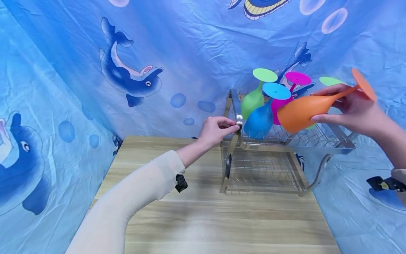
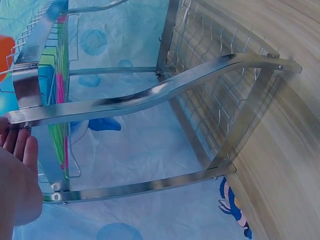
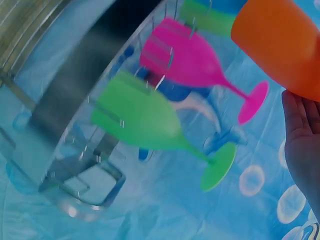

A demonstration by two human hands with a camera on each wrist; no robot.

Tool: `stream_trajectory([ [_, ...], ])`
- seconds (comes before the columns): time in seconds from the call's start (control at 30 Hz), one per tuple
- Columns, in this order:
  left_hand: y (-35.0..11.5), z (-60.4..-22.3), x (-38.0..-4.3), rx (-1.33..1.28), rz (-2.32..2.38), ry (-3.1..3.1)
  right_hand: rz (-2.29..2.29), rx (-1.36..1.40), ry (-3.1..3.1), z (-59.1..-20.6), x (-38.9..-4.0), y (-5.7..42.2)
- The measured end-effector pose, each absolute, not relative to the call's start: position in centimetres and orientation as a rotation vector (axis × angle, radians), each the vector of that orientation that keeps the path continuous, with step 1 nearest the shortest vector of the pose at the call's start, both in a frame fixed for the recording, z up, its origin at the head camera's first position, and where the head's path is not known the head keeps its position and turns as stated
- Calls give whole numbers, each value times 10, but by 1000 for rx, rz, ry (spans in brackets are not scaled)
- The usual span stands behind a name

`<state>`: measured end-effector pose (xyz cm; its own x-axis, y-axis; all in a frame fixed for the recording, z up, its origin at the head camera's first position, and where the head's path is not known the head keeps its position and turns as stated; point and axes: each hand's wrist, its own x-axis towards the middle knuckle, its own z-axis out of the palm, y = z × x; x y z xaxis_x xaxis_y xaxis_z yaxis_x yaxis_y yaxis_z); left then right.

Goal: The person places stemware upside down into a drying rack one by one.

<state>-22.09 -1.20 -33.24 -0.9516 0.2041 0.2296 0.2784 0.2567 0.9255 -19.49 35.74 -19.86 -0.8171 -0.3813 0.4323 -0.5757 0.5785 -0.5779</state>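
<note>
My right hand (image 1: pixel 358 111) holds an orange plastic wine glass (image 1: pixel 301 111) by bowl and stem, tilted with its foot up to the right, over the top tier of a metal two-tier dish rack (image 1: pixel 295 147). Fingers and thumb of my left hand (image 1: pixel 213 131) pinch the rack's upper left frame, seen also in the left wrist view. Upside down on the top tier stand a blue wine glass (image 1: pixel 258 121), a green one (image 1: pixel 252 102) and a pink one (image 1: pixel 280 104). Behind my right hand, a second green wine glass (image 3: pixel 142 117) leans in the rack's wires.
The rack stands on a wood-grain table (image 1: pixel 203 218). Its lower wire tier (image 1: pixel 263 173) lies just above the tabletop. Blue cloth (image 1: pixel 177 42) printed with dolphins hangs behind and at both sides, close to the rack.
</note>
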Motion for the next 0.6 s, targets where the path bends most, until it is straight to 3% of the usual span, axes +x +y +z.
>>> stream_trajectory([
  [0.23,-13,-333,-220,-490,-1789,-2437,983,738,-2635,-199,-219,372],
  [0.6,-13,-333,-220,-483,-1791,-2431,951,896,-2661,-213,-245,368],
])
